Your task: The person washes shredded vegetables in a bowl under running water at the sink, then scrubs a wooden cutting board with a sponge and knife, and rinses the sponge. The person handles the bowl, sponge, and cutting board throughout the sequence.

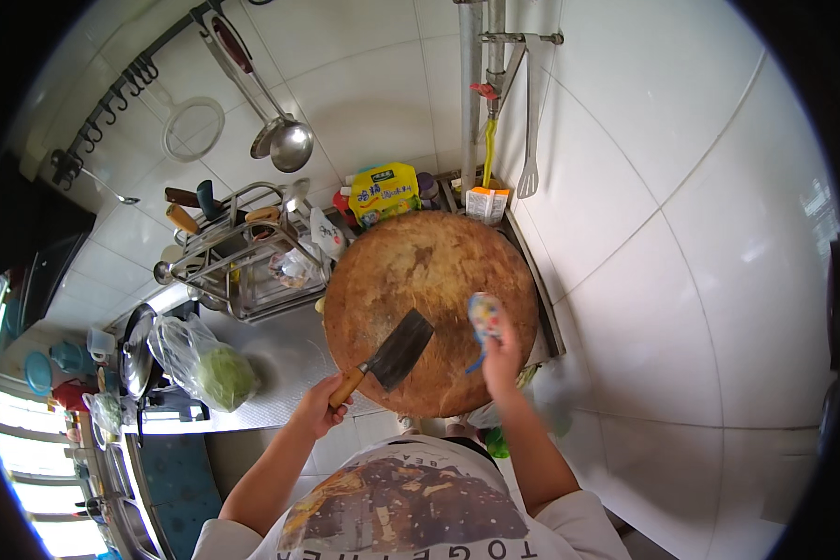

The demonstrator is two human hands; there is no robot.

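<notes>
A round wooden chopping block with a dark, worn top stands in front of me. My left hand grips the wooden handle of a cleaver, whose dark broad blade is over the block's lower left part. In my right hand is a small colourful patterned object with blue edging and a blue tail hanging below it. Motion blur hides what exactly it is. That hand is above the right side of the block, apart from the cleaver.
Left of the block are a metal rack with knives and a clear plastic bag around a round green vegetable. A yellow seasoning pouch stands behind. Ladles hang above; a slotted turner hangs by the pipes.
</notes>
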